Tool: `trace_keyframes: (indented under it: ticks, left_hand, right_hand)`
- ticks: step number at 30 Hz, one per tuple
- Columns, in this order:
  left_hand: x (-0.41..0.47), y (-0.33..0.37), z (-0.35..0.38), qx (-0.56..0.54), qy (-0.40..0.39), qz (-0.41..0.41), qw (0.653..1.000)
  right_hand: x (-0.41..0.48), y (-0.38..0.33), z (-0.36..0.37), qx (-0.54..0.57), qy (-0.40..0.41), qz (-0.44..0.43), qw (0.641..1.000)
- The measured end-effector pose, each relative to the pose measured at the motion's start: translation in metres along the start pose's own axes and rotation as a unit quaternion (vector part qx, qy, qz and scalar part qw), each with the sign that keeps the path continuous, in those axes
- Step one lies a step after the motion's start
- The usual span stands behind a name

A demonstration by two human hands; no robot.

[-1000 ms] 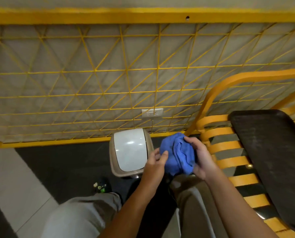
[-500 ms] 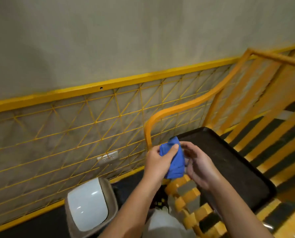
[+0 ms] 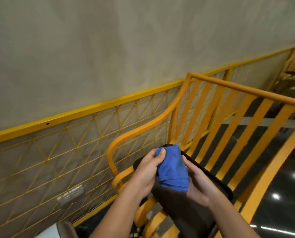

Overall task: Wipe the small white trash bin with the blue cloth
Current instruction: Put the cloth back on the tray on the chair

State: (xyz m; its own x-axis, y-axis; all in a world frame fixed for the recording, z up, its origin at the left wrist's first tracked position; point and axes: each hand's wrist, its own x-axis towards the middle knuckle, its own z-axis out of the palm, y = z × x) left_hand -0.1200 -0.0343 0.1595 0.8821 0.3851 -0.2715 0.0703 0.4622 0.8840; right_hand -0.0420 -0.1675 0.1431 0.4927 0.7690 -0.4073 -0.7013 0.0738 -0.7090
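Observation:
The blue cloth (image 3: 172,169) is bunched up between both hands, held over the dark seat of the chair. My left hand (image 3: 145,171) grips its left side, thumb pressed on the top fold. My right hand (image 3: 199,185) cups it from the right and below. Only a corner of the small white trash bin (image 3: 50,231), with its brown rim, shows at the bottom left edge, well below and left of my hands.
A yellow-orange metal chair (image 3: 217,117) with a slatted back and a dark seat cushion (image 3: 191,208) fills the right side. A yellow wire lattice (image 3: 48,162) lines the lower wall, with a white socket plate (image 3: 71,194). The glossy dark floor (image 3: 280,194) lies at right.
The view has swung up and to the right, so the bin has slid almost out of view. Both hands have carried the cloth from beside the bin to above the chair seat.

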Motion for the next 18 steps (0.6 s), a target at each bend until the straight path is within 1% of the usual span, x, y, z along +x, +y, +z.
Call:
trace_keyframes:
  ticks: [2,5,8,10,14,16,18]
  left_hand:
    - [0.013,-0.004,0.004,0.039,0.028,-0.002,0.999]
    - [0.038,-0.021,0.004,0.131,0.082,-0.022,0.988]
    - [0.062,-0.049,0.003,0.145,0.106,-0.071,0.981]
    - [0.078,-0.069,-0.001,0.151,0.128,-0.096,0.976]
    - [0.112,-0.106,-0.016,0.167,0.181,-0.12,0.962]
    - [0.128,-0.124,-0.021,0.193,0.179,-0.146,0.954]
    - [0.144,-0.142,-0.025,0.212,0.172,-0.159,0.949]
  right_hand:
    - [0.001,-0.004,-0.007,-0.002,0.005,0.002,1.0]
    - [0.012,-0.006,-0.021,-0.013,0.039,0.017,0.999]
    - [0.031,-0.005,-0.042,-0.026,0.081,0.052,0.995]
    - [0.048,-0.003,-0.059,-0.04,0.132,0.067,0.988]
    - [0.086,0.006,-0.107,-0.093,0.243,0.093,0.961]
    - [0.101,0.013,-0.128,-0.126,0.299,0.1,0.94]
    - [0.118,0.022,-0.144,-0.158,0.329,0.107,0.925]
